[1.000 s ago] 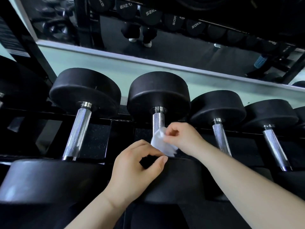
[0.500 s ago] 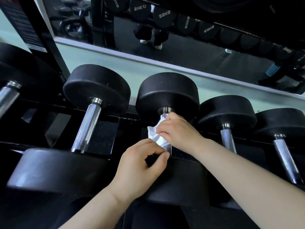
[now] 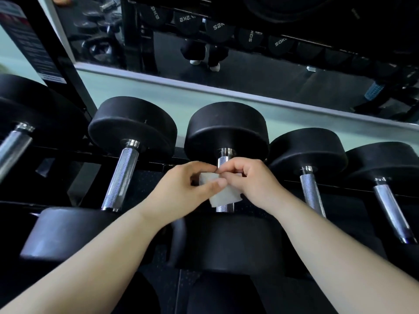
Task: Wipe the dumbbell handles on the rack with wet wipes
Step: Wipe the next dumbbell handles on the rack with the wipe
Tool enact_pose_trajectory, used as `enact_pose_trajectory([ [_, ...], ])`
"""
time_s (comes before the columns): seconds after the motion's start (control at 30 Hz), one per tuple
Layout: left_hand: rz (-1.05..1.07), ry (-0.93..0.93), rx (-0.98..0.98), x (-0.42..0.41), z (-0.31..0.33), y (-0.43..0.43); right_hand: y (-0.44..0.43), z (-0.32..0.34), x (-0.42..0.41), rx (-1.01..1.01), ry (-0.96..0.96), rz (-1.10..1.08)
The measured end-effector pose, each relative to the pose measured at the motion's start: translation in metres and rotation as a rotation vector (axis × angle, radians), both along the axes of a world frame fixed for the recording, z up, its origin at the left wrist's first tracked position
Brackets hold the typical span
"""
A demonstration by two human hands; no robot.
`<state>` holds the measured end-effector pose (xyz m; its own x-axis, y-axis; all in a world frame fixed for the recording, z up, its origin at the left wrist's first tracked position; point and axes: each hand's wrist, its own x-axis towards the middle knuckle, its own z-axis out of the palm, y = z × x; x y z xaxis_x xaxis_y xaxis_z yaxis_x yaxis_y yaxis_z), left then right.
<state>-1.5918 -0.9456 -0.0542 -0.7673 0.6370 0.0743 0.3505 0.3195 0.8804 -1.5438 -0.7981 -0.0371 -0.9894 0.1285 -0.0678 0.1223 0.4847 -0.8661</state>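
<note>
Dumbbell handle (image 3: 225, 160) in the middle of the rack (image 3: 156, 164) is the one under the hands. A white wet wipe (image 3: 223, 197) is folded round its knurled chrome, leaving a short stretch showing at the far end by the far head and a sliver at the near end.

The left hand (image 3: 181, 191) pinches the wipe's left edge between thumb and curled fingers. The right hand (image 3: 251, 184) has its fingers curled over the wipe from the right, and the fingertips of the two hands meet above it.

The rack holds a row of black dumbbells lying near to far, their heads close side by side. The left neighbour's handle (image 3: 120, 177) and the right neighbour's handle (image 3: 311, 193) lie uncovered, with open gaps between the handles. A mirror (image 3: 272, 87) runs along the far wall.
</note>
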Motion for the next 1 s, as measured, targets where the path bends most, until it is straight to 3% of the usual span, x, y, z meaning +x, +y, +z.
enact_pose_trajectory([
  [0.2, 0.255, 0.088, -0.231, -0.022, -0.01, 0.001, -0.001, -0.003, 0.023, 0.151, -0.008, -0.174],
  [0.37, 0.264, 0.089, -0.459, -0.045, -0.019, 0.022, -0.005, -0.012, 0.045, 0.091, 0.025, -0.412],
  [0.43, 0.262, -0.061, -0.371, -0.051, -0.022, 0.039, -0.008, -0.013, 0.044, 0.105, 0.028, -0.433],
  [0.5, 0.275, -0.405, -0.109, -0.048, -0.02, 0.053, -0.008, -0.013, 0.044, 0.101, 0.035, -0.449],
  [0.57, 0.23, -0.573, 0.003, -0.043, -0.02, 0.059, -0.008, -0.012, 0.045, 0.094, 0.039, -0.473],
  [0.77, -0.047, -0.537, -0.312, -0.025, -0.022, 0.044, -0.009, -0.013, 0.045, 0.118, 0.02, -0.491],
  [0.9, 0.169, -0.479, -0.092, -0.043, -0.019, 0.06, -0.008, -0.015, 0.045, 0.131, 0.017, -0.501],
  [1.0, 0.137, -0.491, -0.116, -0.045, -0.016, 0.06, -0.008, -0.015, 0.046, 0.133, 0.027, -0.518],
])
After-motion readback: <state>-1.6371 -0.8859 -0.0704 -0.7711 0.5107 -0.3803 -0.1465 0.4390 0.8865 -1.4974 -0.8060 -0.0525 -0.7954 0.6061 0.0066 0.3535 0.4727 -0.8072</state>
